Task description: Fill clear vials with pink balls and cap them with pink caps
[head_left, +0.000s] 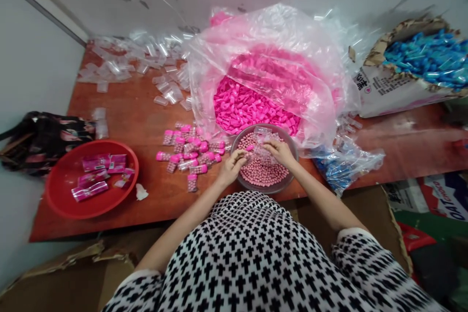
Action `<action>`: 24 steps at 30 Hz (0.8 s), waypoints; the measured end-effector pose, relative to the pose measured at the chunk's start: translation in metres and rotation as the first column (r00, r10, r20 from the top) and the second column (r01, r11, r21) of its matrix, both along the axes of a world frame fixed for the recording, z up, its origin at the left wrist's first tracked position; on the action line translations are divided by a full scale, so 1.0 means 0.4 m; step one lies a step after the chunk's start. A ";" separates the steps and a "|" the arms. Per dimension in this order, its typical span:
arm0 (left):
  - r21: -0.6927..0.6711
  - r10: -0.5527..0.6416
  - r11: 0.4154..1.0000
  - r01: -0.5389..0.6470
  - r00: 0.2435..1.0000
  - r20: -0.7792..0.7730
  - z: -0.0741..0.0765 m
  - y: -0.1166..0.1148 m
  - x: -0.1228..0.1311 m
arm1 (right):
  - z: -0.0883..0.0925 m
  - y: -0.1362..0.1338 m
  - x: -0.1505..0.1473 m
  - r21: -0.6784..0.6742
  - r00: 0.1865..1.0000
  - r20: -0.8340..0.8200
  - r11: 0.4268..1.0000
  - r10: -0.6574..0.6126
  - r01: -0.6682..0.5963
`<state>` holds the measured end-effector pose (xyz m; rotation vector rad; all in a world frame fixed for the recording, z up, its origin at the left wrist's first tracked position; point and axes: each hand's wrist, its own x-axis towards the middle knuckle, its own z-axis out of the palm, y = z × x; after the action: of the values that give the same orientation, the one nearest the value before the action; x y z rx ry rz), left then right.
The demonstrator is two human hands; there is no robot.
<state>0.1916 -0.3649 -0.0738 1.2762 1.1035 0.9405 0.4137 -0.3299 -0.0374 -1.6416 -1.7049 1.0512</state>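
A metal bowl (288, 142) of small pink candy balls (262, 174) sits at the near edge of the brown table (146, 107). Both my hands are over it. My left hand (231, 165) is curled at the bowl's left rim, fingers closed on something I cannot make out. My right hand (279, 151) pinches a small clear plastic vial (263, 149) above the balls. Left of the bowl lies a pile of filled vials with pink caps (190, 156).
A big clear bag of pink caps (256, 102) stands behind the bowl. Empty clear vials (146, 63) are strewn at the back left. A red bowl (66, 175) with pink packets is at left. A sack of blue caps (427, 61) is at right, a small blue bag (340, 168) nearer.
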 end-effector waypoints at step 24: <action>-0.164 0.257 0.957 -0.237 0.960 0.110 0.044 0.093 -0.061 | 0.010 0.486 -0.158 0.246 0.715 0.667 0.843 0.210 -0.478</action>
<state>0.1673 -0.3278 -0.0563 0.9545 1.2255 1.0898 0.3505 -0.1355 -0.0334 -1.4915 -2.5482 0.2240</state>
